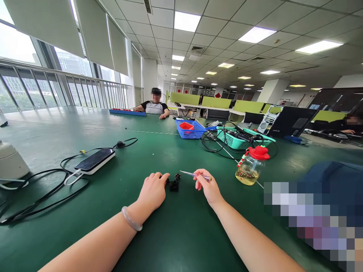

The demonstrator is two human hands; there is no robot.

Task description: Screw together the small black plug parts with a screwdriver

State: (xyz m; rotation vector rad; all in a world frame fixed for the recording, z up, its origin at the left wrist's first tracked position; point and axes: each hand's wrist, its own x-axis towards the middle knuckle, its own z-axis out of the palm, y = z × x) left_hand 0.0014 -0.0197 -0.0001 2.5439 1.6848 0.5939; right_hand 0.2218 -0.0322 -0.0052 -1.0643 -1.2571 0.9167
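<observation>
My right hand [207,185] grips a slim screwdriver [188,173] with a clear, purplish handle. Its bare metal shaft points left, a short way above the green table. A small black part [174,184], jointed or bracket-like, sits on the tabletop between my hands; its exact kind is too small to make out. My left hand [153,190] rests on the table just left of that part, fingers curled and thumb side against it. The fingertips of this hand are partly hidden. The screwdriver's tip is near the black part's upper end, apart from it.
On the left, a white-edged phone-like device [95,160] lies among black cables [53,192]. A glass jar [249,170] with a red lid stands right. Behind it are a teal basket [231,141] of cables and a blue basket [191,133]. A person [154,105] sits opposite.
</observation>
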